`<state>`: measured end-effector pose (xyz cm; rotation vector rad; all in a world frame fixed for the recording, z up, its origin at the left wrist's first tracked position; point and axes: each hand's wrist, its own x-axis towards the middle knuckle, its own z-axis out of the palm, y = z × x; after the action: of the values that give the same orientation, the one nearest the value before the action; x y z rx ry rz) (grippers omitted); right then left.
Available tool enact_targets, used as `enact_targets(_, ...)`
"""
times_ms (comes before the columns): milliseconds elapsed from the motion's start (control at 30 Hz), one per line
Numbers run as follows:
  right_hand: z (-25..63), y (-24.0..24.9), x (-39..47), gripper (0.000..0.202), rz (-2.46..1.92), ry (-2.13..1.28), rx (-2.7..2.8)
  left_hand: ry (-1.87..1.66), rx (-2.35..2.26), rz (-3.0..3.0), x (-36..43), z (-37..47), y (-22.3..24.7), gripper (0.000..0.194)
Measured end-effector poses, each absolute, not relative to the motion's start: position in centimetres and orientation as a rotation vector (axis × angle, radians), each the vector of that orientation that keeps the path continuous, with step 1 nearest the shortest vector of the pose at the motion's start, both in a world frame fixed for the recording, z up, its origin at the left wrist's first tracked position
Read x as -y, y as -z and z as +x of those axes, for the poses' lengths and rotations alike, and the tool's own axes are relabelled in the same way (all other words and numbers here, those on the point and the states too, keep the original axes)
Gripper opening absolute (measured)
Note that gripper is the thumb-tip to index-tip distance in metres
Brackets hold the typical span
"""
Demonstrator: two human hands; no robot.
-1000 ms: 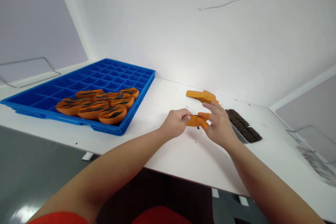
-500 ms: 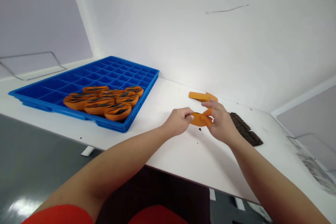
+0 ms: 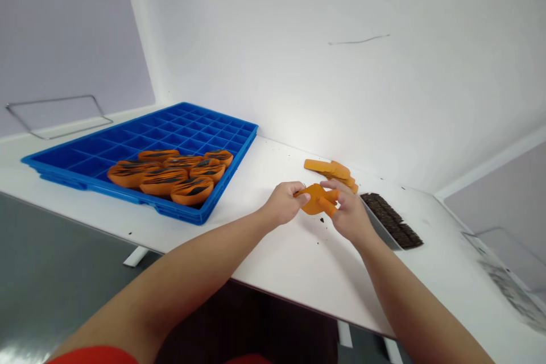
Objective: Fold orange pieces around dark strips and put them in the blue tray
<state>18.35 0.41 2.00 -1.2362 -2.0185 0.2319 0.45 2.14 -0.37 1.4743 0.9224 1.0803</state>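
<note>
"So, how does the orange piece (image 3: 313, 201) look from your end?"

"Smooth and thin, I'd say, bright orange, swelling to a broad rounded middle. It's up over the tabletop (image 3: 273, 250), between my two hands, well in from the near edge."

"And how are the hands set?"

"My left hand (image 3: 285, 203) has its thumb on the near face and the fingers curled behind, pinching the left end. My right hand (image 3: 352, 215) reaches in from the opposite side, its orange-tipped fingers set narrow and touching the right end. Whether they pinch it I can't tell; the colours run together."

"What's lying around them?"

"Just beyond, I see a fanned orange pile (image 3: 330, 169) by the far edge. Toward the far right corner, dark strips (image 3: 390, 220) are packed in a pale container (image 3: 381, 226). Leftward sits a blue tray (image 3: 183, 214), curved orange bundles (image 3: 191, 191) crowding its near right corner."
</note>
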Motion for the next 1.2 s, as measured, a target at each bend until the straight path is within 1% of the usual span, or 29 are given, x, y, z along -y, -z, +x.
enact_targets(100,18.0,-1.4,-0.6,0.021,-1.258,-0.276,1.961,-1.092,-0.926,1.445,-2.2,0.3,0.2,0.013)
enact_targets(267,17.8,-1.0,-0.4,0.019,-1.267,-0.315,1.925,-1.048,-0.91,1.459,-2.4,0.3,0.5,0.011)
enact_targets(500,18.2,-1.2,0.5,0.015,-1.247,-0.262,1.875,-0.99,-0.906,1.538,-2.3,0.6,1.0,0.01)
enact_targets(733,18.3,-1.4,0.7,0.027,-1.278,-0.333,1.887,-0.864,-0.945,1.568,-2.5,0.3,0.9,0.015)
enact_targets(800,18.6,-1.3,0.7,0.025,-1.228,-0.338,1.932,-0.858,-0.917,1.601,-2.1,0.3,0.7,0.016)
enact_targets(833,18.7,-1.2,0.7,0.023,-1.191,-0.319,1.971,-0.886,-0.904,1.635,-1.9,0.3,0.5,0.021)
enact_targets(900,19.1,-0.9,0.7,0.019,-1.108,-0.243,2.063,-0.989,-0.892,1.765,-1.2,0.3,0.1,0.04)
enact_targets(933,19.3,-0.7,0.6,0.019,-1.09,-0.193,2.106,-1.012,-0.887,1.878,-0.9,0.3,-0.2,0.046)
enact_targets(967,19.4,-0.5,0.6,0.021,-1.067,-0.144,2.145,-1.006,-0.878,1.99,-0.7,0.3,-0.3,0.047)
enact_targets(1067,19.6,0.2,0.3,0.03,-1.032,-0.017,2.251,-0.857,-0.927,2.218,-0.4,0.2,-0.7,0.037)
enact_targets(1200,19.3,0.5,0.2,0.031,-1.045,0.054,2.266,-0.619,-0.981,2.306,-0.4,-0.1,-1.1,0.033)
